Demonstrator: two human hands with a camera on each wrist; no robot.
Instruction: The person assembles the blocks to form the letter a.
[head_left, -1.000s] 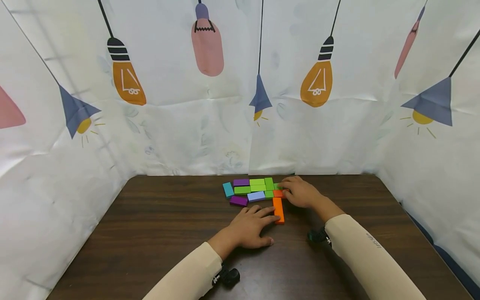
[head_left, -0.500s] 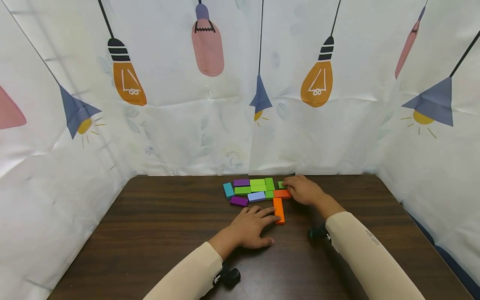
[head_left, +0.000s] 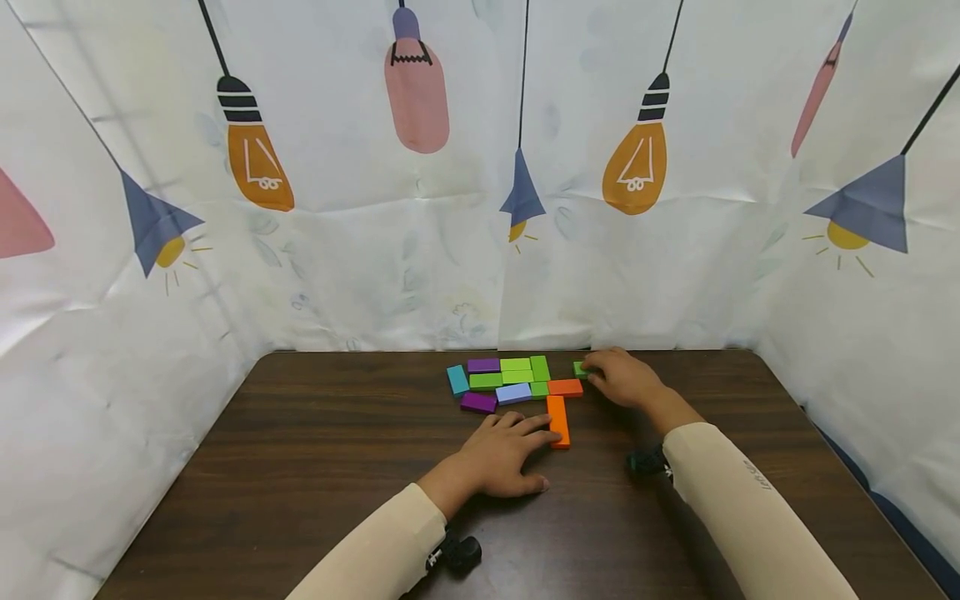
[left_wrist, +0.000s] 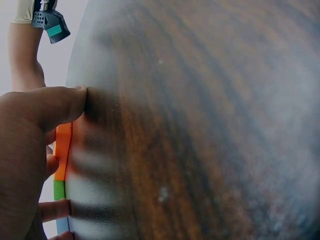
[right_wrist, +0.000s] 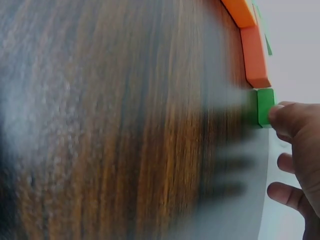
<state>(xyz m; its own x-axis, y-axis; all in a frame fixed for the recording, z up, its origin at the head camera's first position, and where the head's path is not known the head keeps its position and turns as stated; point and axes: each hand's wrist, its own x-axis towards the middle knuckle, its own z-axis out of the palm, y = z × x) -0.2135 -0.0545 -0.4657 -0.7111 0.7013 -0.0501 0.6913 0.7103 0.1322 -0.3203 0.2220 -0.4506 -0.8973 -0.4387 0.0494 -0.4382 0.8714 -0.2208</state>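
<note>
At the back of the brown table, my right hand [head_left: 622,379] pinches a small green block [head_left: 579,369] between thumb and fingers. In the right wrist view that green block [right_wrist: 266,106] stands beyond the end of a red-orange block [right_wrist: 256,57], thumb at its side. My left hand [head_left: 498,457] lies with fingers spread, its fingertips touching a long orange block [head_left: 557,419]. The red-orange block [head_left: 565,387] lies crosswise just behind the orange one. To their left, a flat cluster holds a light blue block [head_left: 513,393] and several green blocks [head_left: 486,381].
A purple block [head_left: 483,365], a darker purple block [head_left: 478,402] and a teal block [head_left: 457,380] make up the cluster's left side. Behind the table [head_left: 300,483] hangs a white curtain [head_left: 337,275] printed with lamps. Each wrist wears a small black camera [head_left: 461,554].
The right hand has drawn the small green block rightward, away from the upright green block, uncovering the red-orange block. The left hand has stayed in place at the orange block.
</note>
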